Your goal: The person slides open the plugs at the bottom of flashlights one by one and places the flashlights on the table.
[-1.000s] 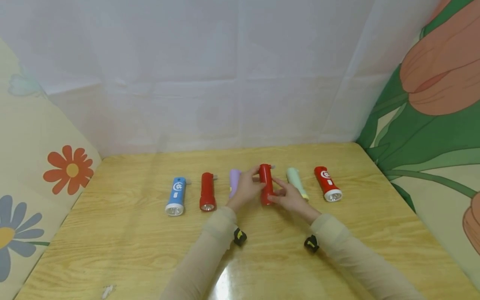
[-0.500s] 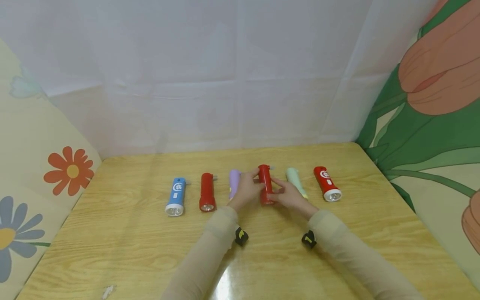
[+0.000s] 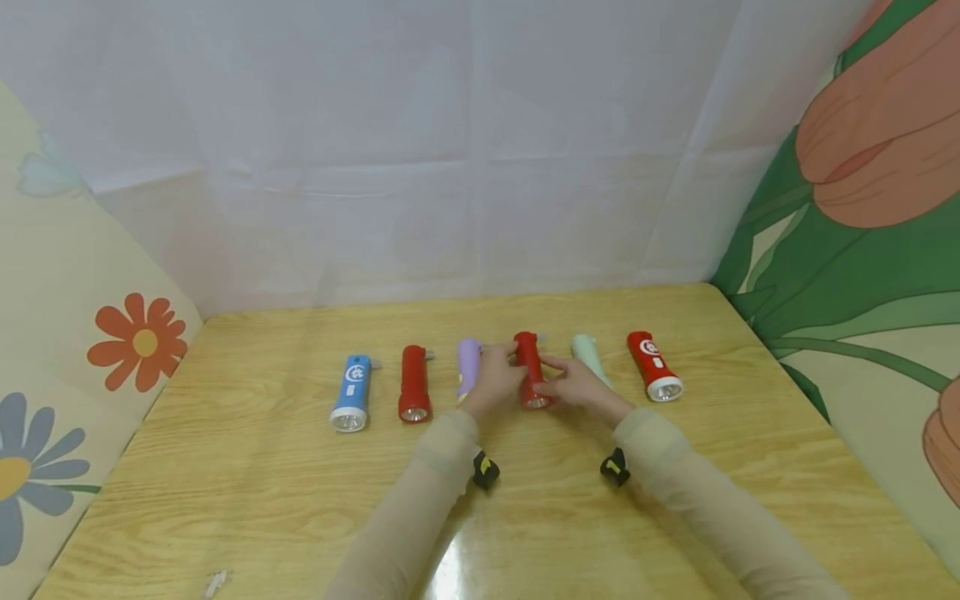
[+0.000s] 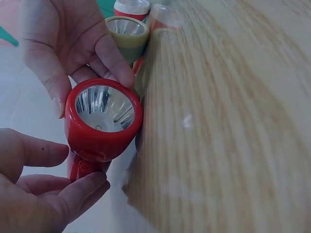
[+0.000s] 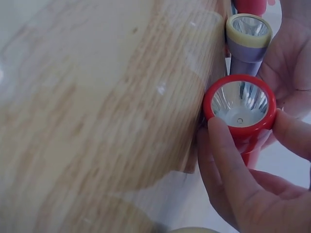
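Red plastic flashlight (image 3: 529, 369) with a silver reflector lies at the centre of the head view on the pale wooden table (image 3: 247, 492), held from both sides. Left hand (image 3: 495, 379) curls its fingers round the barrel; right hand (image 3: 577, 387) pinches the lens end. Just left lies a lilac flashlight (image 3: 468, 364), just right a mint-green flashlight (image 3: 587, 350). Farther out lie another red flashlight (image 3: 414, 383), a blue flashlight (image 3: 352, 393) and a red flashlight with a white logo (image 3: 654, 367).

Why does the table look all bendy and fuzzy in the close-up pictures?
Left wrist view: the wooden table smears and curves from lens distortion, while the red flashlight stays sharp. Right wrist view: same warped grain. Head view: glare shines on the tabletop near the sleeves.
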The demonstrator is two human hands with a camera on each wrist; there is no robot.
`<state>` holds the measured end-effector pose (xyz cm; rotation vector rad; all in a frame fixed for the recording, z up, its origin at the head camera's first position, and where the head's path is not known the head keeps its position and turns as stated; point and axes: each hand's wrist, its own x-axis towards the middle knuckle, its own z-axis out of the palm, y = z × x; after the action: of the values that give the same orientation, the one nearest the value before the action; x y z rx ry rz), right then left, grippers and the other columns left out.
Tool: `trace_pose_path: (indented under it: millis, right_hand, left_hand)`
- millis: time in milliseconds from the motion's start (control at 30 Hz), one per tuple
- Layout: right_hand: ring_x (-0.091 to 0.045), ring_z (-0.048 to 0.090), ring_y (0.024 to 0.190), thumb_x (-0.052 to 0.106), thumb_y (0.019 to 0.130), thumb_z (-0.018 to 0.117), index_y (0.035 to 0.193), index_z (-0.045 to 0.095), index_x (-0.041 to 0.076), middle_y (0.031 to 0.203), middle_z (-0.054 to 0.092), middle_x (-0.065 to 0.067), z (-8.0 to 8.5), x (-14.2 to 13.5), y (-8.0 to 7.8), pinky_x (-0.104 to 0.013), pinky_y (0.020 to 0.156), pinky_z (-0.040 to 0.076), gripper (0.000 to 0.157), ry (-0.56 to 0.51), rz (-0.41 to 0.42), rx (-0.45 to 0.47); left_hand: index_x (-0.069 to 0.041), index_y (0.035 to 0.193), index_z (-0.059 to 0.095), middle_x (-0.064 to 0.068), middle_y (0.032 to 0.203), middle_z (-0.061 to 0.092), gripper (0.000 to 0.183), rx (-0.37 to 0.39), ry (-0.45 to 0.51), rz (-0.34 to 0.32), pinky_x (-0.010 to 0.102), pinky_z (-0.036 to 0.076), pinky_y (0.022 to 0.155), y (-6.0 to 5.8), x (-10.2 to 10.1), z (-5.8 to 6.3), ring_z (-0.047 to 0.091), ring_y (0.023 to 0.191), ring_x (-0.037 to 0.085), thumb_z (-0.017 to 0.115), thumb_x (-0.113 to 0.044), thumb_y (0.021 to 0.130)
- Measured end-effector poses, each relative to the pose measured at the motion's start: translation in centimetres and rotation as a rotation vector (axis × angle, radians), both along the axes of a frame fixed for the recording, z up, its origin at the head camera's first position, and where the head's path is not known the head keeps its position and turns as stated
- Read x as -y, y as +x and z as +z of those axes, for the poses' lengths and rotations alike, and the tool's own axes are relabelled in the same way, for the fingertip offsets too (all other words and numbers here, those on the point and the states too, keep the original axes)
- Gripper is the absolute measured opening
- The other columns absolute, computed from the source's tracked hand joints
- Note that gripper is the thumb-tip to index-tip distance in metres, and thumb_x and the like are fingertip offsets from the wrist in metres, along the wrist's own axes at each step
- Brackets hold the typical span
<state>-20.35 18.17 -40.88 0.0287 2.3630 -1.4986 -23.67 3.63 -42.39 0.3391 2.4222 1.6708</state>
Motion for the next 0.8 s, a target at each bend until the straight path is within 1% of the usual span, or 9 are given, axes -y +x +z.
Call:
trace_pose_path:
  millis: [100,233,400,500,633,800]
  right_hand:
    - [-0.021,0.063,0.068,0.005,0.085,0.06,0.138,0.032,-0.001,0.088,0.065,-0.022,0.13,0.0,-0.07,-0.034,0.063,0.054,0.06,0.002,0.002,0.018]
    - [-0.022,0.064,0.068,0.004,0.086,0.059,0.138,0.033,-0.001,0.089,0.065,-0.022,0.16,-0.04,-0.14,-0.034,0.063,0.054,0.059,0.005,0.009,0.019]
    - [-0.023,0.063,0.066,0.004,0.086,0.059,0.138,0.034,0.0,0.088,0.065,-0.021,0.24,-0.05,-0.21,-0.034,0.062,0.054,0.058,0.011,0.02,0.018]
    - [-0.023,0.063,0.065,0.005,0.086,0.06,0.138,0.035,0.002,0.087,0.065,-0.018,0.32,-0.08,-0.29,-0.034,0.061,0.054,0.057,0.026,0.019,0.03]
    - [-0.022,0.063,0.064,0.007,0.086,0.059,0.137,0.036,0.002,0.086,0.065,-0.016,0.31,-0.25,-0.49,-0.034,0.062,0.054,0.056,0.04,0.04,0.043]
    - [-0.023,0.063,0.065,0.008,0.087,0.059,0.136,0.037,-0.001,0.091,0.065,-0.019,0.32,-0.45,-0.64,-0.035,0.063,0.054,0.055,0.041,0.078,0.035]
  left_hand:
    - [0.012,0.128,0.04,0.025,0.123,0.051,0.051,0.018,0.026,0.005,0.032,0.045,0.09,-0.13,-0.09,-0.2,0.051,0.113,0.029,0.055,0.007,0.08]
    - [0.014,0.127,0.04,0.026,0.12,0.052,0.051,0.035,0.045,0.012,0.033,0.045,0.09,-0.2,-0.15,-0.34,0.052,0.111,0.029,0.053,0.009,0.078]
    - [0.014,0.127,0.041,0.026,0.12,0.053,0.052,0.056,0.044,0.026,0.034,0.045,0.091,-0.29,-0.21,-0.5,0.052,0.111,0.028,0.052,0.009,0.077]
    - [0.014,0.126,0.042,0.026,0.117,0.055,0.051,0.047,0.033,0.025,0.033,0.046,0.089,-0.31,-0.25,-0.54,0.054,0.107,0.028,0.052,0.009,0.077]
    - [0.015,0.124,0.044,0.025,0.111,0.058,0.049,0.021,0.004,0.024,0.032,0.047,0.086,-0.32,-0.27,-0.53,0.057,0.103,0.028,0.052,0.009,0.076]
    - [0.015,0.124,0.044,0.026,0.112,0.057,0.049,0.026,-0.009,0.028,0.032,0.047,0.086,-0.22,-0.27,-0.37,0.057,0.103,0.028,0.052,0.009,0.076]
